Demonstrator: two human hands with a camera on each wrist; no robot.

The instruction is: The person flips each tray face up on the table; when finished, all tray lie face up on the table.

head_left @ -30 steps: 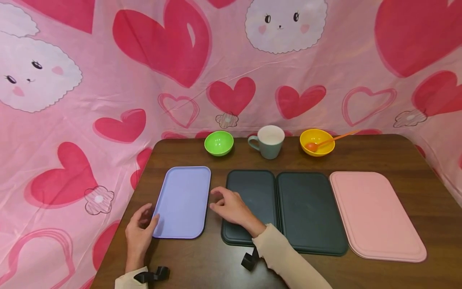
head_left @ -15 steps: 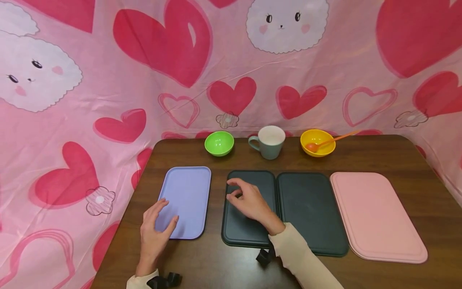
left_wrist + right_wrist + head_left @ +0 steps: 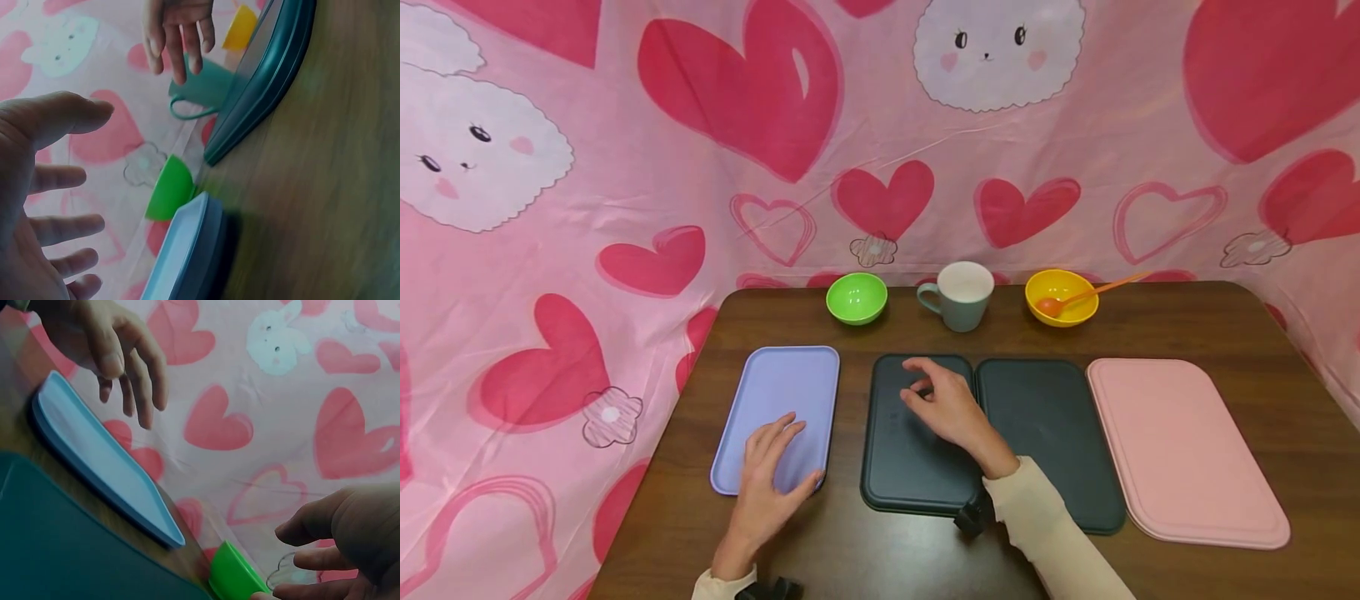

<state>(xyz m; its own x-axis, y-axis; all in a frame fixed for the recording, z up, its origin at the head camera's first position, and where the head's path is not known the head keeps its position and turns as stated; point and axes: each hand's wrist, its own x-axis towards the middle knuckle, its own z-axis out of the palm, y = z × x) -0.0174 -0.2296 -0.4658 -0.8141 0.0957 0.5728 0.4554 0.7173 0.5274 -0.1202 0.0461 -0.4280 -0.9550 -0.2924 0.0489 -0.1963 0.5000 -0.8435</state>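
Observation:
My left hand hovers over the near part of the lavender tray, fingers spread, nothing held. In the right wrist view that same left hand shows a gap above the lavender tray. My right hand hangs over the left dark green tray, its fingers loosely bent with nothing between them. Seen from the left wrist, the right hand is apart from the dark tray. The right forearm covers part of a second dark green tray.
A pink tray lies at the right. Along the back stand a green bowl, a grey-green mug and a yellow bowl with an orange spoon in it. A heart-patterned cloth hangs behind the wooden table.
Both hands have moved right: the left from the lavender tray's left edge to over its near right part, the right from beside that tray to over the left dark tray. The trays stay put.

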